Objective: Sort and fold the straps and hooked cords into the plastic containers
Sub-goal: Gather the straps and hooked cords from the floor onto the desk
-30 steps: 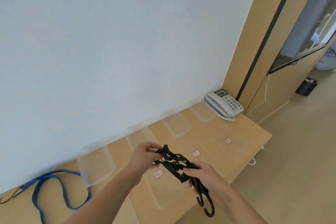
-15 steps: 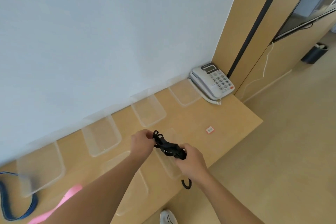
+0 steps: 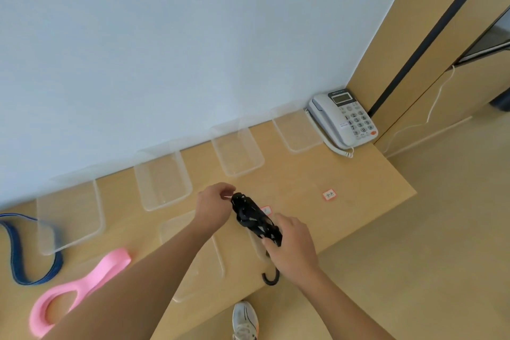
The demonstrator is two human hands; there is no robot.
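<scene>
Both hands hold a bunched black hooked cord (image 3: 255, 218) just above the desk (image 3: 358, 174): the left hand (image 3: 212, 208) pinches its far end, and the right hand (image 3: 294, 246) is clenched round the near end, with one hook (image 3: 270, 277) dangling below. As I judge it, the springy bundle could uncoil if either grip eases. The loose hook might also snag the rim of the clear container (image 3: 198, 265) beneath.

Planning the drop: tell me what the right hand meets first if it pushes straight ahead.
Judging roughly, the right hand, gripping the bundled black hooked cord, points toward the clear plastic container by the wall; depth is unclear.
</scene>
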